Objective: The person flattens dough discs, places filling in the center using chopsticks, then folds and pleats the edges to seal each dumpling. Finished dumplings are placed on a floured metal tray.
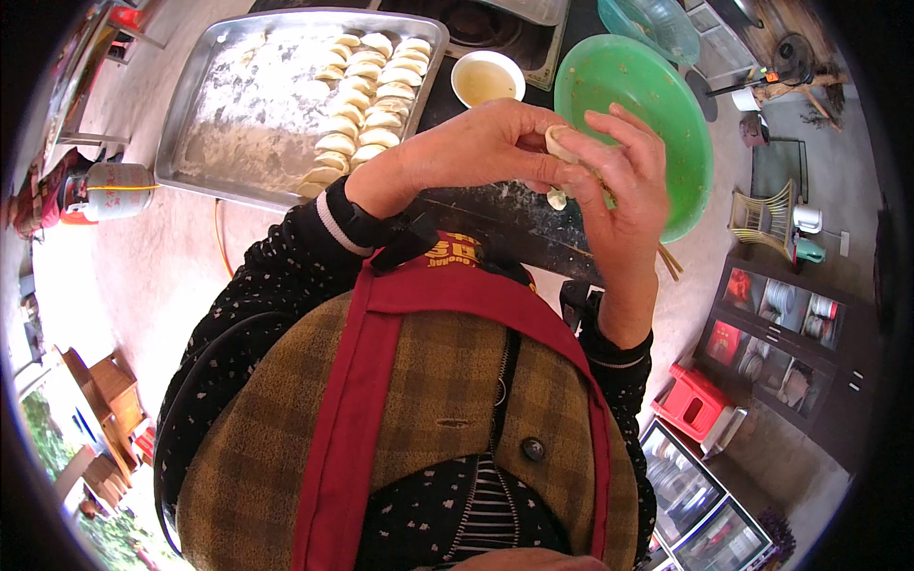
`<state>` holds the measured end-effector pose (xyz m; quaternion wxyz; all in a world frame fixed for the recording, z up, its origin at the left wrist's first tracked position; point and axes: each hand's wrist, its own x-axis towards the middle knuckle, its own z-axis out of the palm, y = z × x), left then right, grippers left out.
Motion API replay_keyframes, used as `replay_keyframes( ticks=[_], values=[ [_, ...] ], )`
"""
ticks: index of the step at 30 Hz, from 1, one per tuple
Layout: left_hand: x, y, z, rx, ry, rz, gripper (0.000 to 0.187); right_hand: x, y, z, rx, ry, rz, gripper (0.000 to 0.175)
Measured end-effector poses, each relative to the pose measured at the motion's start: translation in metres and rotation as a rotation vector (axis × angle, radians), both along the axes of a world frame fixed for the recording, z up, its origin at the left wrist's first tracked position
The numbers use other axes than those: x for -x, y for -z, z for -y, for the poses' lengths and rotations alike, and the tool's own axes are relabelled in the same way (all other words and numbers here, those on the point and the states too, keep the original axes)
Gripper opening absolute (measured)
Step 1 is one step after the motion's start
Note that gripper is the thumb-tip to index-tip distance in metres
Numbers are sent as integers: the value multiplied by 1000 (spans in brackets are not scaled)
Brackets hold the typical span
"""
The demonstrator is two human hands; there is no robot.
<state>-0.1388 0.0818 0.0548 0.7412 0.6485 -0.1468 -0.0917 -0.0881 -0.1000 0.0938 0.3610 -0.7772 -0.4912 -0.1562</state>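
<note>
Both hands meet in front of my chest, between the tray and the green basin. A pale dough dumpling (561,145) is pinched between the fingers of my left hand (485,146) and my right hand (625,160). My fingers cover most of it, so how far its edge is closed is hidden. A small pale bit of dough (557,199) shows just below the fingers. To the left, a floured metal tray (166,153) bears rows of folded dumplings (377,114) along its right side. The green plastic basin (685,150) behind my right hand has food residue on its wall.
A white bowl (488,77) of yellowish liquid stands beyond my hands, near a gas stove (471,28). A teal basin (660,28) is behind the green one. Chopsticks (670,262) jut out below the green basin. A gas cylinder (118,191) stands on the floor at left.
</note>
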Motion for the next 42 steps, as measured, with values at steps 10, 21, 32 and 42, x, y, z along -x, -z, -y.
replay_keyframes(
  ticks=[10,21,32,42],
  values=[
    [5,6,-6,-32,-25,-39,33,-2,6,-7,17,-9,-65,19],
    [3,0,-10,-14,-131,24,31,3,4,-10,-75,108,-358,25],
    [0,-4,-9,32,-116,22,36,6,9,-16,-107,173,-211,20],
    [-2,-2,-10,47,-126,-18,35,2,8,-15,-87,147,95,21]
  ],
)
